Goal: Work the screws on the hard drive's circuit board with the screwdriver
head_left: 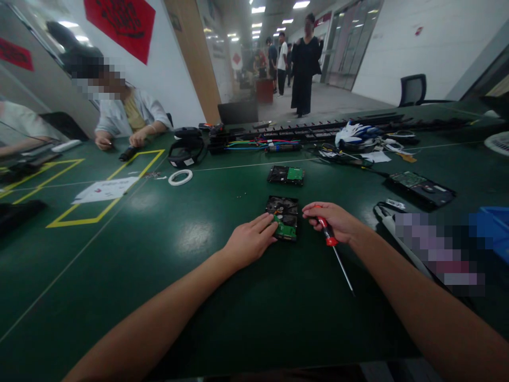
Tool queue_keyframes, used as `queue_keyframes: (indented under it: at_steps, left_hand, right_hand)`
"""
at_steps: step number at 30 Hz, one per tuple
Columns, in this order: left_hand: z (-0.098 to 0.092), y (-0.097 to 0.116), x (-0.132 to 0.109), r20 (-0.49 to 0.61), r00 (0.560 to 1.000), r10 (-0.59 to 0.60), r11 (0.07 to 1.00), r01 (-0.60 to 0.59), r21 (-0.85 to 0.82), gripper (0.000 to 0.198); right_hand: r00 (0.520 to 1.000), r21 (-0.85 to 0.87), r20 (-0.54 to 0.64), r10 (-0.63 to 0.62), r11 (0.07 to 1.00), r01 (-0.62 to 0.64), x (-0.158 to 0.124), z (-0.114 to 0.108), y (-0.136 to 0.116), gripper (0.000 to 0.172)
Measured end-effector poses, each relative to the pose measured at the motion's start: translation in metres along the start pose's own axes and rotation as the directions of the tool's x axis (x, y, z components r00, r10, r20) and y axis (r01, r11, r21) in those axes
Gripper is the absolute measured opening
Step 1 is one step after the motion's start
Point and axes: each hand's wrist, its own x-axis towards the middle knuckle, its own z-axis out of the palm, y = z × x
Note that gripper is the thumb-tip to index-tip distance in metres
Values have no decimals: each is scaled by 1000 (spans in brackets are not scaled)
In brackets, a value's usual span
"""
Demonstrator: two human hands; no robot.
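Head view: a screwdriver (328, 233) is gripped by the right hand (334, 217), a green board (287, 230) on the hard drive (291, 207) beside it is touched by the left hand's (250, 241) fingers, grip unclear — easily scratched by a swung shaft (344, 270) — and tiny bits (245, 193) beyond could be lost if brushed.

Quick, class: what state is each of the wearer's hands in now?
Left hand: on the green circuit board; whether gripping cannot be told.
Right hand: holding the screwdriver.
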Motion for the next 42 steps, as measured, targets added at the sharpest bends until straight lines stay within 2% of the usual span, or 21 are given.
queue_keyframes:
  at_steps: [4,8,11,17,27,35,42]
  left_hand:
    - [-1,30,0,-44,997,-66,991,71,112,44]
    - [-3,41,0,-67,988,-137,984,144,106,45]
    - [-5,38,-1,-95,984,-153,983,161,89,44]
    - [-5,32,-3,-88,995,-43,996,50,76,33]
    - [-3,32,-2,-78,994,-76,997,76,3,33]
    - [-3,32,-2,-105,990,-91,991,80,-106,31]
    - [-1,23,-2,-88,995,-42,989,29,-144,31]
  right_hand:
    - [1000,-15,-4,-8,1000,8,-1,0,-1,16]
    - [1000,-33,8,-6,999,6,-1,0,-1,16]
    - [1000,-50,19,-8,999,9,-1,0,0,18]
    - [999,-108,38,1,994,3,-1,1,0,23]
    - [998,-185,59,23,983,-12,-3,2,-2,16]
    - [996,-228,80,42,973,-23,-2,4,-1,21]
    - [995,-262,89,52,965,-27,-3,6,-5,19]
